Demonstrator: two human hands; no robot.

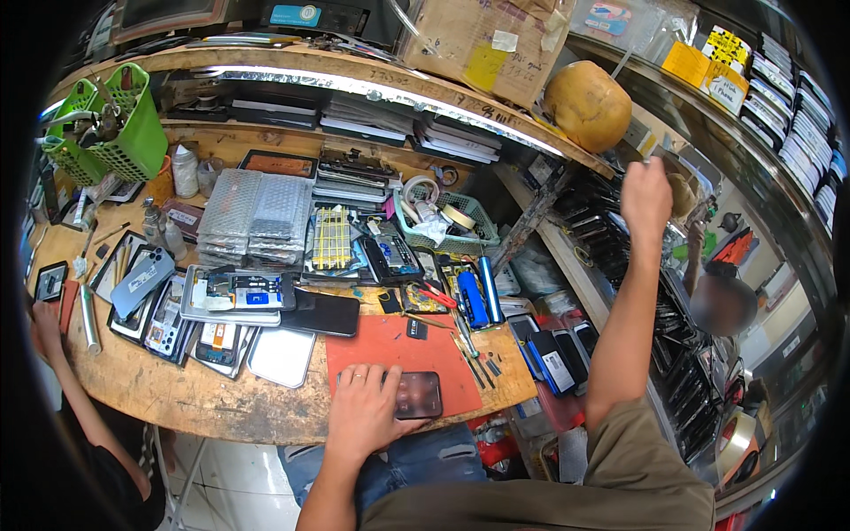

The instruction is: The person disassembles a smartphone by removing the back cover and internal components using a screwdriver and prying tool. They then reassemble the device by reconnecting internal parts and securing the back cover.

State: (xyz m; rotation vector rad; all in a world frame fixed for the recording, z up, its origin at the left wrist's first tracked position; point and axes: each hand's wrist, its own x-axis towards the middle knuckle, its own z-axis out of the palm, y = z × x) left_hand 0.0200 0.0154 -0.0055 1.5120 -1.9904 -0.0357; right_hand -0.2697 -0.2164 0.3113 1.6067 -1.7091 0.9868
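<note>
My left hand (364, 405) grips a dark smartphone (418, 395) near the table's front edge, fingers over its left end and thumb along its lower side. The phone lies screen up on a red mat (354, 352), its glass glossy with reflections. Raised far to the right, my right hand (646, 196) is closed at about the height of the upper shelf. Whatever it pinches, if anything, is too small to make out. A small black card-like piece (416, 329) and thin screwdrivers (471, 343) lie on the mat's far right side.
Opened phones (237, 290), bubble-wrapped packs (252, 211) and a green basket of tools (133, 119) crowd the wooden table (239, 414). A yellow round object (587, 106) sits on the shelf above. At the left edge another person's hand (46, 323) rests by the table.
</note>
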